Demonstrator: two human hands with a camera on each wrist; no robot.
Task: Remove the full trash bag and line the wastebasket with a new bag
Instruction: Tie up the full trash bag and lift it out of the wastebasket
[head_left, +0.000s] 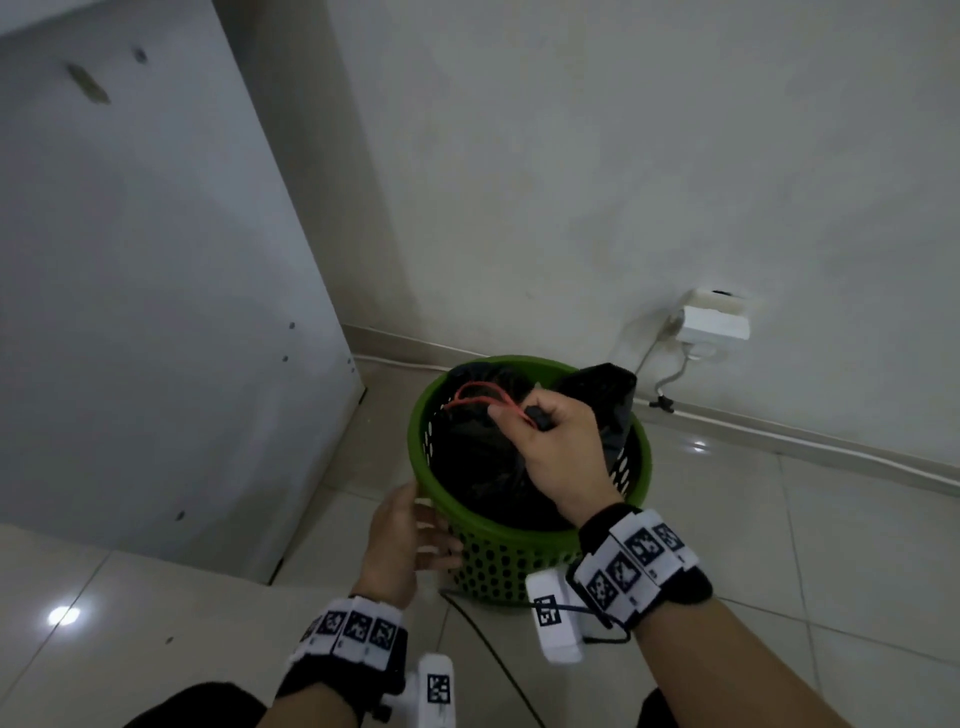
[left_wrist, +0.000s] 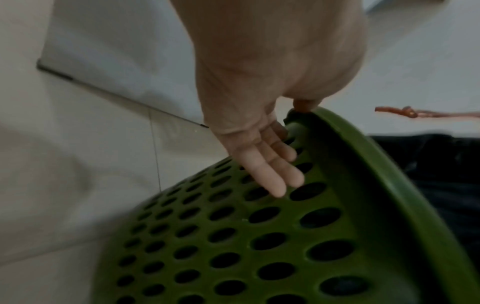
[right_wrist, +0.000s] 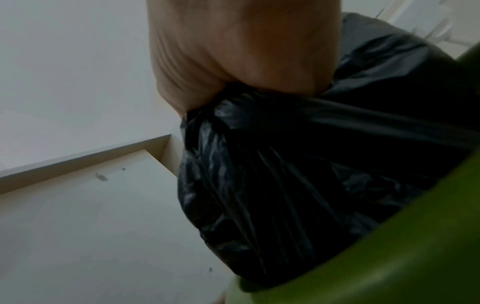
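Observation:
A green perforated wastebasket stands on the tiled floor near the wall. Inside it sits a full black trash bag with a red drawstring at its gathered top. My right hand grips the bag's gathered neck above the basket; in the right wrist view the black trash bag hangs bunched from my fist over the green rim. My left hand rests on the basket's outer wall, fingers straight against the wastebasket's holes, thumb at the rim.
A white cabinet panel stands close to the left of the basket. A wall socket with a white adapter and cable sits on the wall behind. A dark cable runs across the floor tiles toward me.

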